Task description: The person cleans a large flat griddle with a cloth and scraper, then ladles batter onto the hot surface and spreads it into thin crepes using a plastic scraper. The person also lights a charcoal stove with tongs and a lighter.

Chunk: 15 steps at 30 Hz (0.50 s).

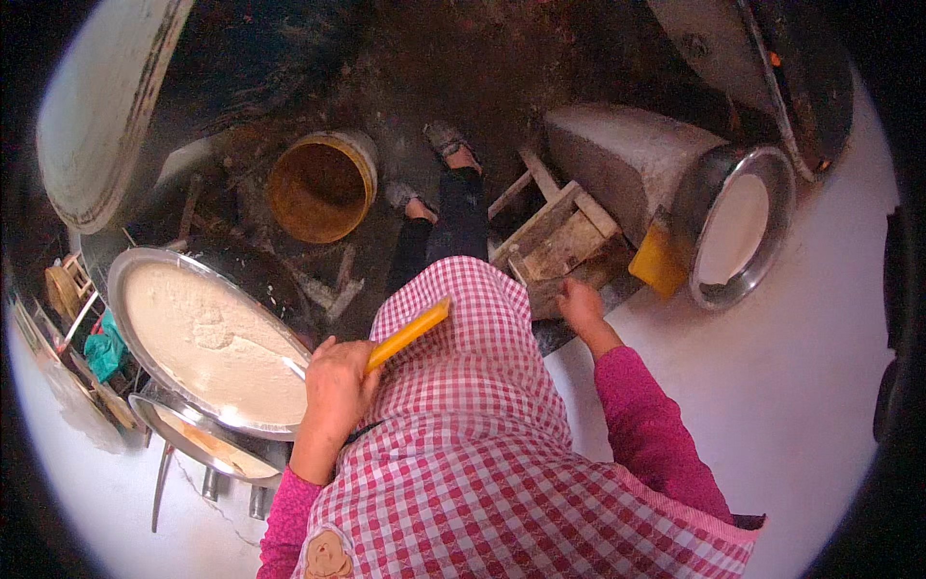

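Observation:
My left hand (336,384) is closed around a tool with a yellow handle (410,336). A thin pale end of that tool shows past the fingers, over the rim of a wide metal basin (118,280). Pale, creamy stuff (212,333), with a lumpy patch on top, fills this basin. On the other side, my right hand (581,307) hangs low with curled fingers beside a worn wooden stool (564,232). Whether it grips the wood or something small, I cannot make out.
An open yellowish bucket (323,188) stands on the dark floor ahead. At right, a metal bowl (743,227) of pale stuff stands beside a grey block (617,159) and a yellow scoop-like piece (661,261). Another metal pan (159,410) sits below the basin.

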### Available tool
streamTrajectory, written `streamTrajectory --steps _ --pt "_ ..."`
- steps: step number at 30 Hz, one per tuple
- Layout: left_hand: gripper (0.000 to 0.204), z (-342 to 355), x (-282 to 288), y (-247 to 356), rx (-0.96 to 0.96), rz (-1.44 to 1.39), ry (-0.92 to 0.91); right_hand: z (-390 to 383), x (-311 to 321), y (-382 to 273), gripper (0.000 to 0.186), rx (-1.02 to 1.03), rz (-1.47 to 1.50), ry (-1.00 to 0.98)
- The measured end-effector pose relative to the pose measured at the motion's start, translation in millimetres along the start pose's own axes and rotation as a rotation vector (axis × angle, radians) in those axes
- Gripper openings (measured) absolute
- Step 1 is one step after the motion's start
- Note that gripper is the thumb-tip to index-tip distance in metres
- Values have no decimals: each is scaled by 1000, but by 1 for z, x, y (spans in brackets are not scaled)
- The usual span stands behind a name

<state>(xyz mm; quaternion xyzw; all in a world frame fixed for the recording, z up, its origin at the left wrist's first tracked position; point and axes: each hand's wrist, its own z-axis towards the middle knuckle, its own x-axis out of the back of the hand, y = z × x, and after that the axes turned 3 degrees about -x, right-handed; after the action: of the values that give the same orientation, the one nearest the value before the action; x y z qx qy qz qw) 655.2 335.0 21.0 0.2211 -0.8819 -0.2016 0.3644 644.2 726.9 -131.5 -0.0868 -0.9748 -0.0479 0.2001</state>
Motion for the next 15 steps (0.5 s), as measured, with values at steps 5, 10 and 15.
streamTrajectory --steps 5,10,15 --pt "23 14 0 3 -10 17 -61 19 -29 -8 31 682 -187 428" --pt "20 13 9 8 -43 -5 7 26 -29 -11 21 499 -471 -52" --pt "18 3 22 14 -9 28 30 -25 54 20 24 302 -337 -5"
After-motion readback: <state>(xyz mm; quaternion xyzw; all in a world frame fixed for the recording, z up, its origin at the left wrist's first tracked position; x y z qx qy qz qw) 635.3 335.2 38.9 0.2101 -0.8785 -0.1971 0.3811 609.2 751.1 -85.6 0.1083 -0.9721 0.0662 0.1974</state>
